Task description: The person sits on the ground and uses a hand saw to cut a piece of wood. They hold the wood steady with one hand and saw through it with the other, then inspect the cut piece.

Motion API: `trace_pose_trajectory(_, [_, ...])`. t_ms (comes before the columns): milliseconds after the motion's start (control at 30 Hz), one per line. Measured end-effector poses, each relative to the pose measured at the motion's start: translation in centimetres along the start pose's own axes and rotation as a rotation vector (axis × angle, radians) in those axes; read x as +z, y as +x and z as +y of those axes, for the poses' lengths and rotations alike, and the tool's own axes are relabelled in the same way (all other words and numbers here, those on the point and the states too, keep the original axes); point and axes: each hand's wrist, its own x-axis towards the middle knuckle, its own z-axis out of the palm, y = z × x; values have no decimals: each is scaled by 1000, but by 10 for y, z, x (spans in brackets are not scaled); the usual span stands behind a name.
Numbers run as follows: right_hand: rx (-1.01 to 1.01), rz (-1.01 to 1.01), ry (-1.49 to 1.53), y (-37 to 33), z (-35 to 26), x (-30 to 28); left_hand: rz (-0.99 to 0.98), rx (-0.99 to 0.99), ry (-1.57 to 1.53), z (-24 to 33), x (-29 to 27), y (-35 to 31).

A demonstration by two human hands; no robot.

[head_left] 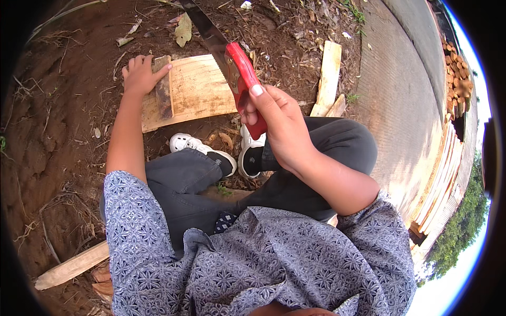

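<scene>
My right hand (282, 118) is wrapped round the red handle (242, 66) of a hand saw. Its dark toothed blade (208, 32) points up and left, raised over a pale wooden board (203, 87) on the ground. At the board's left end lies a short, dark-stained wooden strip (164, 95), set crosswise. My left hand (140, 76) rests there with fingers spread, its thumb laid across the strip's upper end. The saw teeth look apart from the strip; whether they touch the board's right side cannot be told.
My white shoes (184, 142) are just below the board. Offcuts (328, 73) lie to the right, beside a concrete slab (390, 105). Another plank (74, 266) is at lower left. Stacked timber (440, 174) and piled logs (457, 79) stand at the far right. Leaves litter the soil.
</scene>
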Motion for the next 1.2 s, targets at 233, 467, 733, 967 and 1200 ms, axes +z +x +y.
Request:
trace_pose_trajectory(233, [-79, -180, -185, -21, -22, 19, 22, -157, -169, -1, 1, -56])
trace_pose_trajectory(467, [-342, -233, -300, -67, -102, -19, 98, -278, -479, 54, -8, -120])
trace_pose_trajectory(733, [-394, -286, -390, -68, -126, -55, 324, -514, -567, 96, -1, -121])
trace_pose_trajectory(967, [-221, -456, -548, 93, -126, -75, 328, -885, -566, 77, 17, -12])
trace_pose_trajectory(1200, [-196, -642, -536, 207, -97, -76, 567, -869, -571, 81, 51, 9])
